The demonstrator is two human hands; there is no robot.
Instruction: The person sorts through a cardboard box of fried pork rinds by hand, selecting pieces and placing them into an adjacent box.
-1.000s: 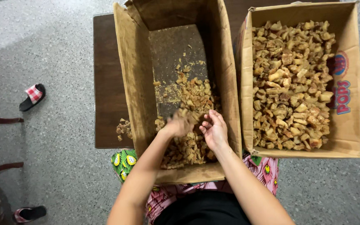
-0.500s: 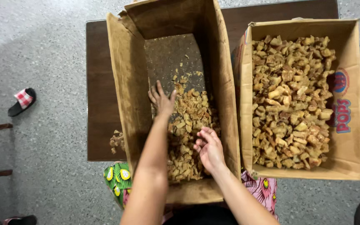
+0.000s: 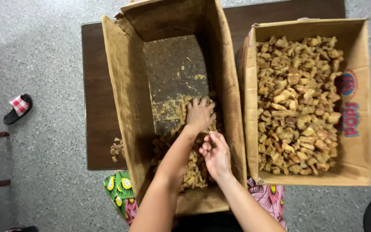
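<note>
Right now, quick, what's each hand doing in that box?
Left hand: open, fingers spread, palm down on the brown chunks in the tall cardboard box.
Right hand: loosely curled above the chunks; whether it holds any cannot be told.

My one camera sits on my head, looking straight down, close over the surface (image 3: 95, 86); my forearms enter from 6 o'clock; floor (image 3: 31, 51) shows at 9 o'clock; no second view.
</note>
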